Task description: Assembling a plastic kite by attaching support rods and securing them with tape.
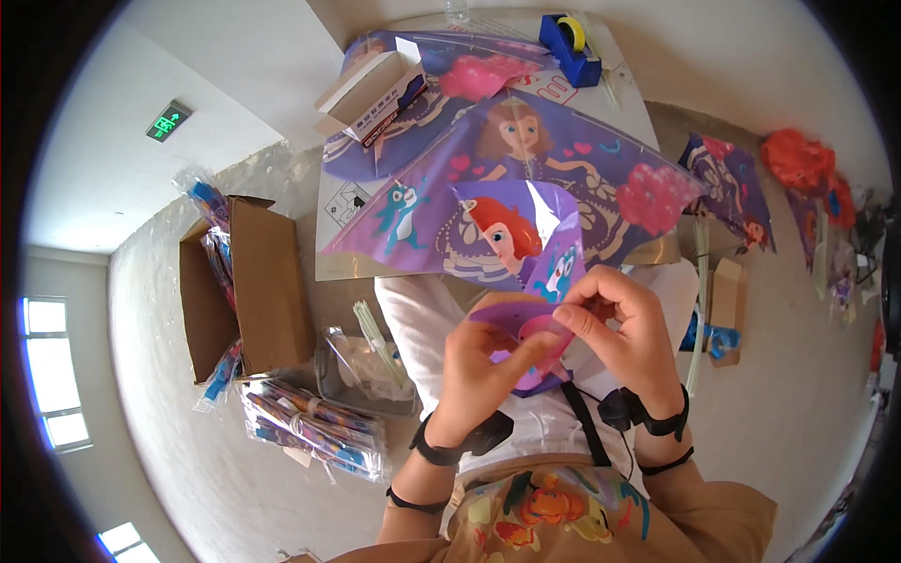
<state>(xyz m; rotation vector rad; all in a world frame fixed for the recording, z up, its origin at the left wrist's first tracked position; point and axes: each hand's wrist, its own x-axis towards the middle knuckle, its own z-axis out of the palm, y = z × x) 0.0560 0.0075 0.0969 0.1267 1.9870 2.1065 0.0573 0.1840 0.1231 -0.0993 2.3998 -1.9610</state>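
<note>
A purple printed kite sheet (507,235) is curled up between my two hands, above my lap. Its face carries a red-haired cartoon figure and a small blue animal. My left hand (483,366) grips the lower part, thumb pressed over a pink patch of the folded sheet. With thumb and forefinger, my right hand (624,324) pinches the sheet's right edge; I cannot make out anything small between those fingertips. Beyond them, a larger kite (526,174) with a cartoon princess lies spread flat on the table, a thin rod along its edge.
On the table are an open white box (380,94) and a blue tape dispenser (574,56). To the left stand a cardboard box (272,291), packaged bundles (314,422) and a grey tray (347,399) with pale rods. At right are a small carton (728,291) and a red bag (798,159).
</note>
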